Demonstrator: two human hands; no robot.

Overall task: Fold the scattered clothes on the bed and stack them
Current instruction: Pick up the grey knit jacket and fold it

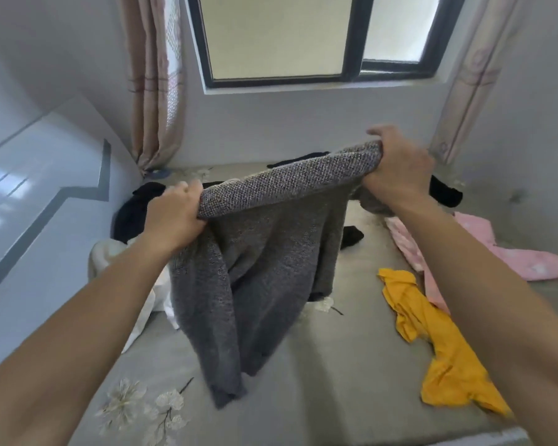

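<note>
While both sets of fingers are curled tight round the top edge of the grey chunky-knit sweater (271, 259), the left hand (174, 217) bunches one end and the right hand (397, 165) the other, sitting higher, so the edge slants. The sweater hangs in the air between them. One sleeve dangles down to the grey flower-printed bed sheet (319, 397), touching or just above it, can't tell from this angle.

Step in hand, as I read it: garment picked up and spread out, fold not started. Next move likely calls for levelling the hands, laying the sweater flat on the bare sheet in front, turning the sleeves in, then halving it.

Other clothes lie scattered. Crumpled yellow cloth (442, 349) and pink printed garment (512, 255) are to the right. White fabric heap (110, 255) and black clothing pile (136, 210) are to the left, and another black piece (445, 191) lies farther back. No stack visible, so the task looks early.
</note>
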